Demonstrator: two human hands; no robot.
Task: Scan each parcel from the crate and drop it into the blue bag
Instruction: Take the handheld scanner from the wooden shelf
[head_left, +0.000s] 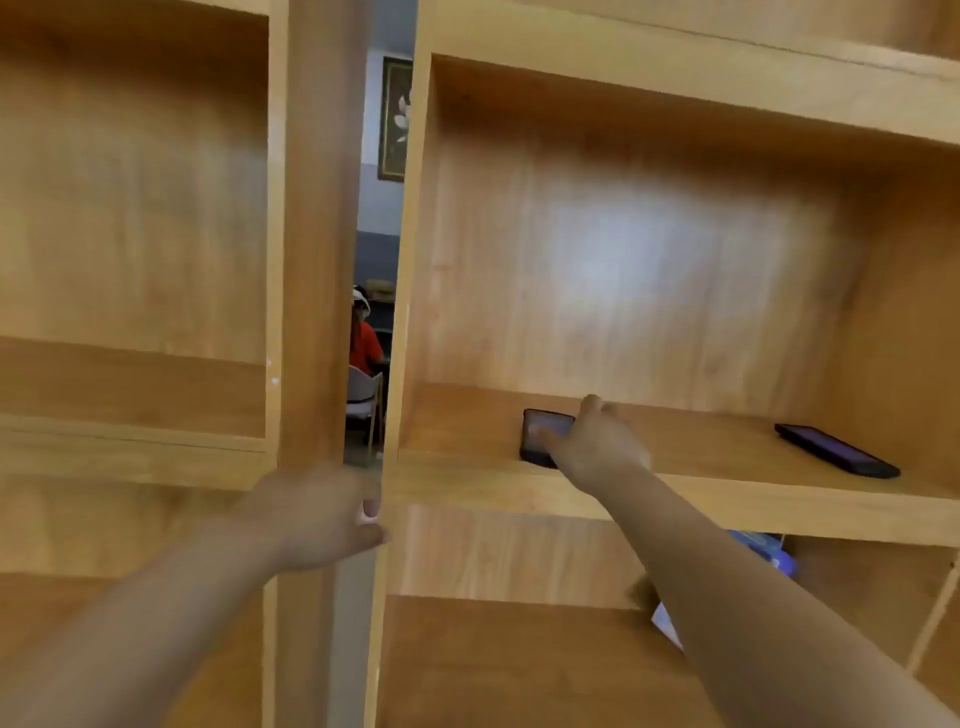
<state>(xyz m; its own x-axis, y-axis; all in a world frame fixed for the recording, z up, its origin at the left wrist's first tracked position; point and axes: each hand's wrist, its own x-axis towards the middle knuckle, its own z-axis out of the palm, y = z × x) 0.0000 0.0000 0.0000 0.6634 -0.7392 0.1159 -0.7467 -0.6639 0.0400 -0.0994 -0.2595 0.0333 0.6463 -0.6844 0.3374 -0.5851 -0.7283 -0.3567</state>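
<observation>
Setting: light wooden shelving (519, 649), two units side by side with a narrow gap between them. View is soft with blur.

Nearest: both my bare forearms reach up and forward.
- My left hand (317, 514) is at the front edge of the right unit's upright. The fingers are loosely bent and hold nothing that I can see.
- In the lower compartment, behind my right forearm, there is a blue thing (769, 551) and a white corner (666, 626). I cannot tell what either is.

Shelf board (727, 452) above:
- My right hand (597, 447) is stretched out, thumb raised, with straight fingers lying on a phone (540, 428). It is not gripped, only touched.
- The phone lies flat near the left of the compartment. Its long axis runs front to back, and its near end is at the board's front edge. The case is dark and the screen is lit a dull blue-grey.
- A second phone (836, 449) lies flat, well apart to the right. Its long axis runs diagonally from back-left to front-right. It is a dark slab with a purplish screen.

Through the gap, far back: a person in a red top (363, 345) sits on a pale chair (361, 395). A framed picture (396, 119) hangs on the wall above.
</observation>
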